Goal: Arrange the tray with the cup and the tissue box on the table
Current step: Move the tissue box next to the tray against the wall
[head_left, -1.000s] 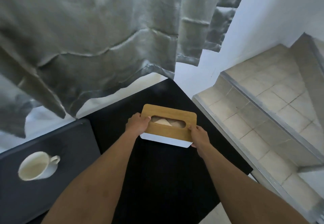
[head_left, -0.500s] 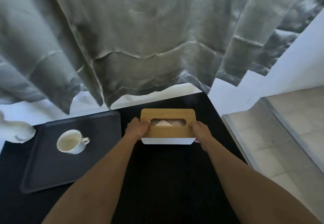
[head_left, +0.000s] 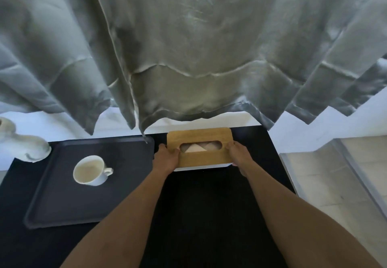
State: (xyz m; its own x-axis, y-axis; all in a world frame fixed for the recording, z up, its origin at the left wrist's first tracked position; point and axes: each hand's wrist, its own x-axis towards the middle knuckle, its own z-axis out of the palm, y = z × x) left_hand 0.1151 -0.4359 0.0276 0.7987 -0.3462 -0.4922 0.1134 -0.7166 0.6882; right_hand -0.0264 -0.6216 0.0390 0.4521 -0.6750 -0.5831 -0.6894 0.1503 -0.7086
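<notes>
With cup (head_left: pixel 89 170) set on tray (head_left: pixel 62 209), I grip tissue box (head_left: pixel 200 147) in both hands (head_left: pixel 165 159), placing it on bench (head_left: pixel 209 215).

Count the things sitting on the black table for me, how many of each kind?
Flat dark grey trays: 1
White handled cups: 1
White tissue boxes with wooden lids: 1
White ceramic vases: 1
Total: 4

Colours and patterns on the table

The tissue box (head_left: pixel 200 140) is showing a light wooden lid over a white base; the tray (head_left: pixel 62 211) is appearing dark grey, the cup (head_left: pixel 90 172) cream-white, the table (head_left: pixel 199 215) plain black, the curtain (head_left: pixel 188 47) grey-green, the floor tiles (head_left: pixel 335 184) beige
</notes>
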